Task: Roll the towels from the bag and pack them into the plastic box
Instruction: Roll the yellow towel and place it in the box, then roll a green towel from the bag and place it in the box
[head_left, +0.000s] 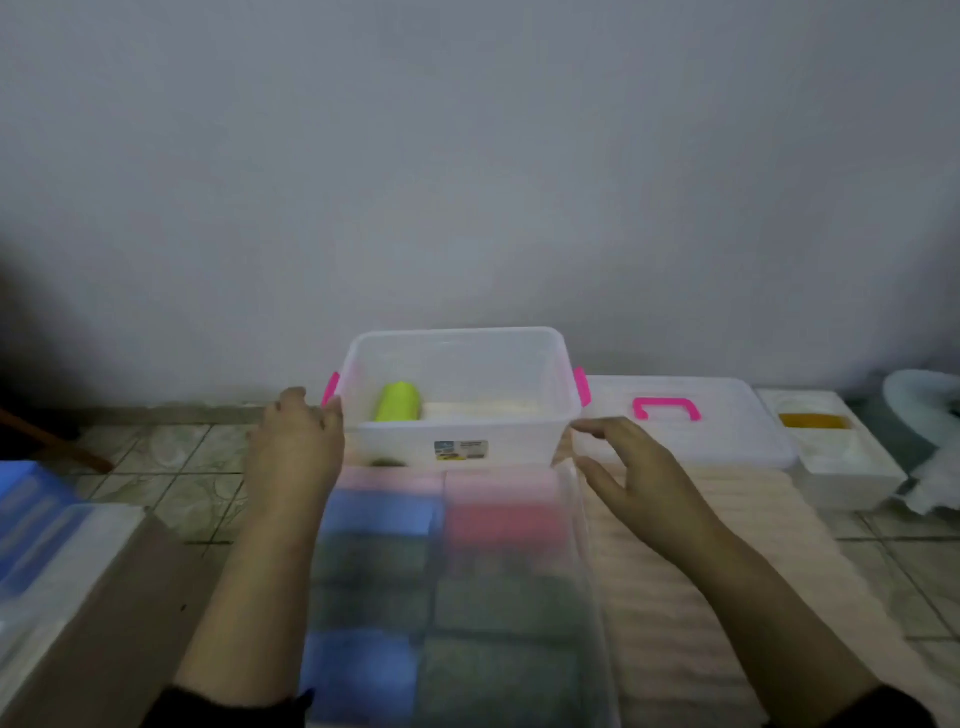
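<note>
A clear plastic box (457, 441) with pink side clips stands on the floor by the wall. Inside lies a rolled lime-green towel (397, 409) beside a pale rolled one (478, 409). My left hand (298, 441) rests against the box's left wall near its clip. At the box's right front corner my right hand (634, 465) hovers with fingers spread, holding nothing. In front of the box lies a clear bag (452, 587) of folded towels in pink, blue, red and grey-green, blurred.
The box's lid (727, 436) with a pink handle lies to the right. Beyond it stands a white container (841, 462) with something yellow inside, then crumpled white plastic (930, 483). A cream mat (691, 597) covers the tiled floor. Storage boxes (57, 545) sit at left.
</note>
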